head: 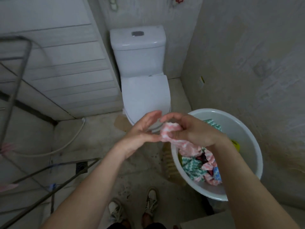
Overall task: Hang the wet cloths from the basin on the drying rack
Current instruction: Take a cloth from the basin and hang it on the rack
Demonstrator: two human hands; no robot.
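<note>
Gripping a bunched pink-and-white zigzag cloth [170, 130], the right hand [196, 133] has its fingers curled round the wad, index finger arched over the top. The cloth's tail trails down from the grip into the white round plastic basin [247, 134], so one end is up and the other lies on the heap.

Left hand [140, 134]: not gripping. Fingers are straight and point up and away, the palm faces the grip, and the thumb tip touches the cloth's left edge. Both forearms are bare and converge on the grip from the bottom of the view.

Below and right of the grip, the basin holds a heap of cloths [193, 166]: green-and-white zigzag, more pink, some blue, something dark red. A yellow item [236, 144] sits by the right wrist. Can't tell what the basin stands on.

Well left of the grip is a grey metal drying rack [18, 66], with a blurred pink cloth [7, 147] at its left edge and a blue peg [52, 186] on a lower rail.

Just beyond the grip stands a white ceramic toilet [145, 90], lid down.

The floor is stained grey concrete [102, 142]. A white hose [69, 142] runs across it left of the grip, with a dark floor drain [81, 166] lower left. Straight below the grip are two worn pale sneakers [151, 202].

Walls are rough grey plaster [247, 47], with a white slatted panel [66, 66] up and left of the grip.
</note>
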